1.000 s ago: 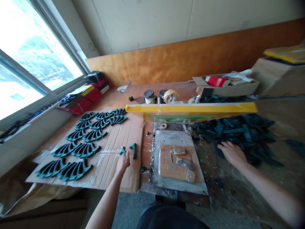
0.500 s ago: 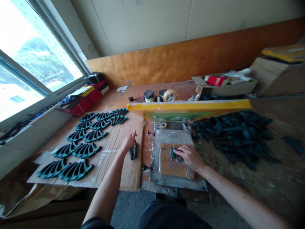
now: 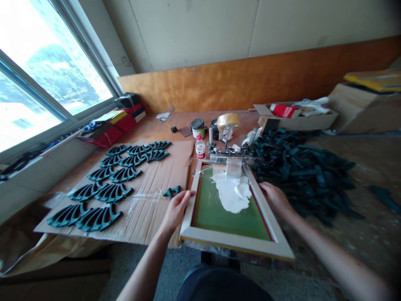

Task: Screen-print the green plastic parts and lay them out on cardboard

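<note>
A wooden screen-printing frame [image 3: 234,246] with green mesh lies flat in front of me, a blob of white ink [image 3: 233,192] spread on its far half. My left hand [image 3: 177,209] grips the frame's left rail. My right hand [image 3: 275,198] holds the right rail. A single dark teal plastic part [image 3: 171,192] lies on the cardboard sheet [image 3: 150,221] just left of my left hand. Hinge clamps [image 3: 228,151] hold the frame's far edge.
Rows of teal curved parts [image 3: 109,184] lie on the cardboard at left. A large heap of the same parts [image 3: 300,171] sits at right. Behind the frame stand a small bottle [image 3: 200,148], ink jars [image 3: 198,127], a tape roll [image 3: 227,120] and a cardboard box [image 3: 297,119].
The raised screen frame has swung down flat over the metal plate. My left hand left the teal part on the cardboard; both hands moved onto the frame's side rails.
</note>
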`<move>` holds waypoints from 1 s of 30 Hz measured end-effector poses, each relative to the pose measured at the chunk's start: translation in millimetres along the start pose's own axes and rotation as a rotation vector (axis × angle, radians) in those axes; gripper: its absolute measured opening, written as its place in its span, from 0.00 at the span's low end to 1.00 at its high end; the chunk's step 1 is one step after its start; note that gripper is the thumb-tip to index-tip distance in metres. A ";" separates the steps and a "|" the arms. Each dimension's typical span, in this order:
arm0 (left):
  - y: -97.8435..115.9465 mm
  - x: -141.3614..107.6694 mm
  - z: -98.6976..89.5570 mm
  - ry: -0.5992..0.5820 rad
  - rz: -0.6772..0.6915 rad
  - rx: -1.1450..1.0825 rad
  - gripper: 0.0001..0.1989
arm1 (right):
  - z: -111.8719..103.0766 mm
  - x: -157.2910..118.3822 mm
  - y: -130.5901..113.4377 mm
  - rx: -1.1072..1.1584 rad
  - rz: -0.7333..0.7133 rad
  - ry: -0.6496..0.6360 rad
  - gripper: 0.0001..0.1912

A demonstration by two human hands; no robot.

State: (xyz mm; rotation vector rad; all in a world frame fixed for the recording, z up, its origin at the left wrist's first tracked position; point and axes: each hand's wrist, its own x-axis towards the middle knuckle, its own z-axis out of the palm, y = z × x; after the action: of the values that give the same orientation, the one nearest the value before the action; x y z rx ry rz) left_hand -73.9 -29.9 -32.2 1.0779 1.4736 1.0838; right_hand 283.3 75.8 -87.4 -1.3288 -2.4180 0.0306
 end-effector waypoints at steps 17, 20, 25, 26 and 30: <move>-108.9 11.1 11.9 0.011 -0.065 0.275 0.29 | -16.3 10.3 -68.1 0.091 -0.504 -0.324 0.10; -108.5 11.1 13.0 0.029 -0.055 0.268 0.28 | -18.1 17.2 -67.8 0.138 -0.435 -0.325 0.09; -105.8 11.1 13.2 -0.001 -0.082 0.161 0.30 | 4.1 1.1 -75.4 0.118 -0.473 -0.003 0.13; -104.7 10.9 13.2 0.002 -0.094 0.151 0.31 | 5.4 -4.7 -75.7 0.132 -0.510 0.012 0.14; -93.9 8.9 12.7 0.005 -0.132 0.113 0.32 | -5.4 2.2 -72.5 0.194 -0.440 -0.115 0.09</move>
State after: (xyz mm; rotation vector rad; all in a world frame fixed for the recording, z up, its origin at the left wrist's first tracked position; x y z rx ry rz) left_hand -72.2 -39.5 -126.9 1.0406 1.6028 0.9209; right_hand 225.4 36.6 -67.3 -0.7111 -2.6713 0.2218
